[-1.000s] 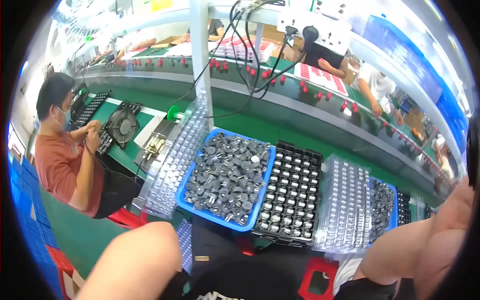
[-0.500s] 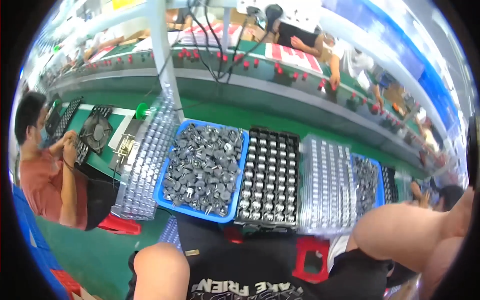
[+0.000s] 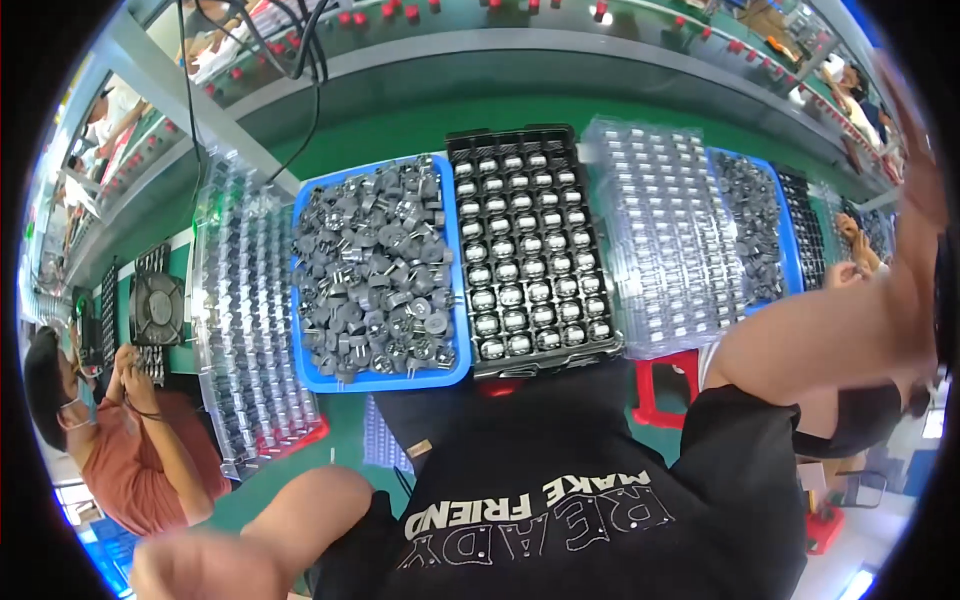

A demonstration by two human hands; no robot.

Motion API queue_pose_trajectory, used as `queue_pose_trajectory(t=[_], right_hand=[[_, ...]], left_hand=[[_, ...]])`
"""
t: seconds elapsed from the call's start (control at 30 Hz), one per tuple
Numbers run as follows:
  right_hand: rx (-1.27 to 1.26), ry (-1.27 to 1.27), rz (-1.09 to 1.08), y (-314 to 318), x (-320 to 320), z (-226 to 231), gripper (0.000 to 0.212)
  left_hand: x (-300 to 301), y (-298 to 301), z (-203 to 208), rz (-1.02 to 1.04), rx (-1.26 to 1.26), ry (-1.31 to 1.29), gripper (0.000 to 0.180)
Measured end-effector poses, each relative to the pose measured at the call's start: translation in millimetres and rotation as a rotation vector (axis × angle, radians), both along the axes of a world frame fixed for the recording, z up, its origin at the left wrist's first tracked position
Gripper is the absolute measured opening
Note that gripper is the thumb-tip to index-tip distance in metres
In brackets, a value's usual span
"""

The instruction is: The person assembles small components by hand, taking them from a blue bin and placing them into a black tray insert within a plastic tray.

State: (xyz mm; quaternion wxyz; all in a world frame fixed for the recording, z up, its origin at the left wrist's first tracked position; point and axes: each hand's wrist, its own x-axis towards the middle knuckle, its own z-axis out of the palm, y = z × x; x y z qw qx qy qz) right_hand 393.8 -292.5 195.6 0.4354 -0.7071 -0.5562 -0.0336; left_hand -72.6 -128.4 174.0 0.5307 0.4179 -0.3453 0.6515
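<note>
My left hand (image 3: 195, 567) is low at the left, smeared by motion, with nothing recognisable in it. My right hand (image 3: 912, 165) is raised at the right rim, very close to the camera, and its fingers are blurred. Neither touches the parts in front of me. A blue bin (image 3: 375, 383) heaped with grey round components (image 3: 375, 270) with metal pins stands before me. Against its right side sits a black tray (image 3: 510, 140), its pockets filled with rows of silver-topped parts (image 3: 528, 243).
Stacked clear plastic trays (image 3: 665, 240) lie right of the black tray. More clear trays (image 3: 250, 320) stand left of the bin. A second blue bin (image 3: 785, 235) is farther right. At the left, a co-worker (image 3: 150, 450) sits by a black fan (image 3: 158, 308). Cables (image 3: 310, 70) hang at the upper left.
The view has shifted, so the bin and trays sit higher in it. My left hand has come into view at the lower left; my right hand shows raised at the right rim.
</note>
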Motion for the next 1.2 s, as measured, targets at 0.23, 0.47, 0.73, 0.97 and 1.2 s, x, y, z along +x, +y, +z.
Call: queue_pose_trajectory(t=[0.23, 0.47, 0.73, 0.97, 1.2], right_hand=[[-0.475, 0.054, -0.359, 129, 80, -138, 0.041], [-0.550, -0.239, -0.510, 171, 136, -207, 0.035], [-0.407, -0.155, -0.501, 174, 113, -214, 0.036], [-0.412, -0.080, -0.608, 141, 104, -214, 0.035], [-0.515, -0.066, -0.520, 169, 120, -198, 0.035]], left_hand=[[21, 51, -104, 0.423, -0.309, 0.762, 0.025], [19, 94, -25, 1.195, -0.033, 0.712, 0.038], [-68, 132, -16, 1.317, 0.172, 0.415, 0.036], [-100, 125, -28, 1.357, 0.403, 0.265, 0.035], [-38, 137, 15, 1.309, 0.435, 0.512, 0.035]])
